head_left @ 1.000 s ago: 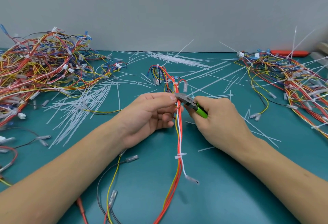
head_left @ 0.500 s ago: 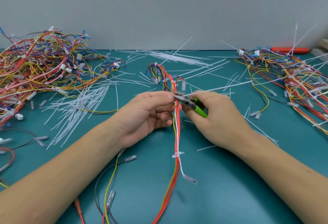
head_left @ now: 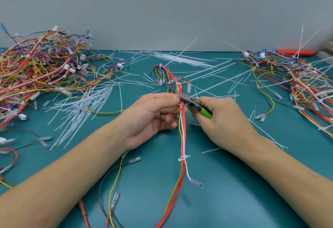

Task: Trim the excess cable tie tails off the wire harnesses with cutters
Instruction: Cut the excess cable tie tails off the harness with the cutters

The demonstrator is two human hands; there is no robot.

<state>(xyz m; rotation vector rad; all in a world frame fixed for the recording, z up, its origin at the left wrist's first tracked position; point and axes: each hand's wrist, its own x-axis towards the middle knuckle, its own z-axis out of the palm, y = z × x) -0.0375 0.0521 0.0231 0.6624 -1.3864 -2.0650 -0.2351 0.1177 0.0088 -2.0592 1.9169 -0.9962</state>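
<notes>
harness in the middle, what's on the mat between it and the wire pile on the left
In the head view, loose white tie tails lie scattered on the mat between the harness and the left pile.

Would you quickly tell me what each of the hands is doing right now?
Left hand: pinches the wire harness.
Right hand: grips the green-handled cutters, tip at the harness.

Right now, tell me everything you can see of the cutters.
The cutters are a small hand tool with a grey metal head and bright green handles, the green showing between the fingers of the right hand, which grips them. They lie tilted, head pointing up and left, handles down and right. The tip sits against the red-and-orange wire harness that the left hand holds, close to its fingertips. Whether the blades are closed on a cable tie tail cannot be made out.
</notes>
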